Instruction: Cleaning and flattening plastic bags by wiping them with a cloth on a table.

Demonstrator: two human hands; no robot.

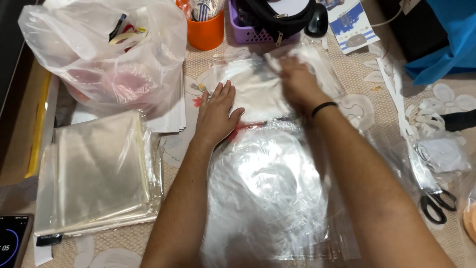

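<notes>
Together, two hands, left hand (215, 115) flat, right hand (296, 82) blurred, one clear bag (263, 94)

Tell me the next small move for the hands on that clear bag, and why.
Probably keep the left hand pressing flat and draw the right hand across the clear bag to smooth it. The left palm lies flat on the bag's near edge, the right hand is blurred at its far end, and the bag lies on a pile of clear sheets.
</notes>
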